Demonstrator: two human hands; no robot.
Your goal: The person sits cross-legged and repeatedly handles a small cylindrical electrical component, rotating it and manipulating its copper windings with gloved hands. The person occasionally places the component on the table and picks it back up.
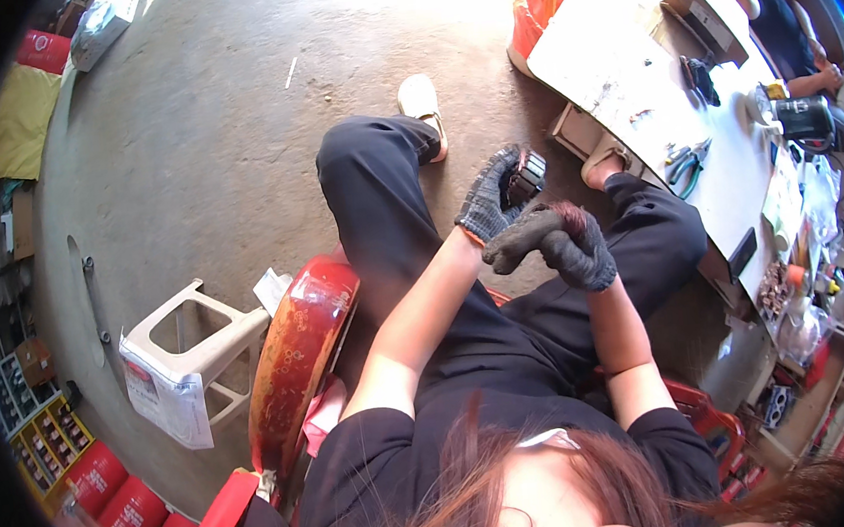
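Observation:
My left hand (493,199), in a grey-black knit glove with an orange cuff edge, is closed around a short cylindrical metal part (526,180). The part has a shiny, ridged side and looks like a small motor core. Just below and to the right is my right hand (569,247), in a dark, soiled glove. Its fingers are bent toward my left wrist. Reddish-brown strands (570,215), perhaps fine copper wire, lie at its upper side. Whatever sits between the right fingers is hidden. Both hands are above the gap between my knees.
A white-topped table (616,76) on the right holds pliers (687,172), an open box (702,23) and plastic bags. An orange-red bucket (536,18) stands by its far corner. On my left are a beige stool (192,334) and a worn red chair arm (300,364). Another person's hand (828,79) shows far right.

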